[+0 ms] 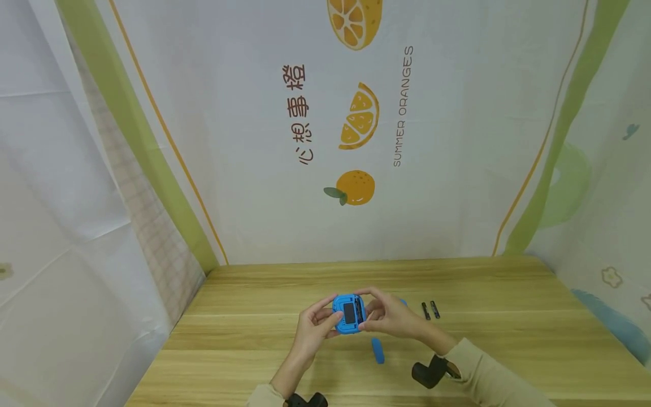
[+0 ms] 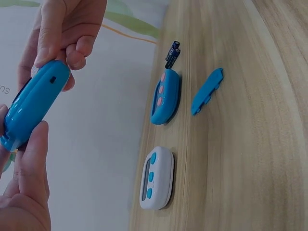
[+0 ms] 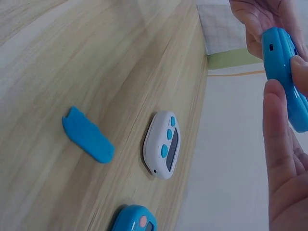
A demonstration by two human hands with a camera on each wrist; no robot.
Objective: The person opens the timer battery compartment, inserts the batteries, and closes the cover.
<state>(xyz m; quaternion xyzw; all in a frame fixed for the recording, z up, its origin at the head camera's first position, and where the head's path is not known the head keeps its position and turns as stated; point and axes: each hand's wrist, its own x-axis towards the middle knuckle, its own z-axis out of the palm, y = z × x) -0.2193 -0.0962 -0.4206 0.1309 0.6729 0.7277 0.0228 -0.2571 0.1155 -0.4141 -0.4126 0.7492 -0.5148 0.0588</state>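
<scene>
My left hand [image 1: 311, 328] grips one side of a blue handheld electronic timer [image 1: 348, 314], with the thumb on its face. Along the opposite side, my right hand [image 1: 394, 315] pinches the edge. The side turned up has a dark rectangle and an uncovered battery slot [image 1: 359, 310] holding something dark, likely a battery. Both hands keep the timer above the table. A loose blue battery cover [image 1: 377, 350] lies below it. The left wrist view shows the timer's smooth blue edge with a small dark slot; its uncovered battery slot is hidden there.
Two dark slim batteries [image 1: 430, 310] lie side by side on the wooden table [image 1: 229, 350]. A white timer with blue buttons [image 2: 157, 178] and another blue timer with pink buttons [image 2: 165, 97] rest there too. A printed curtain [image 1: 254, 215] hangs at the far edge.
</scene>
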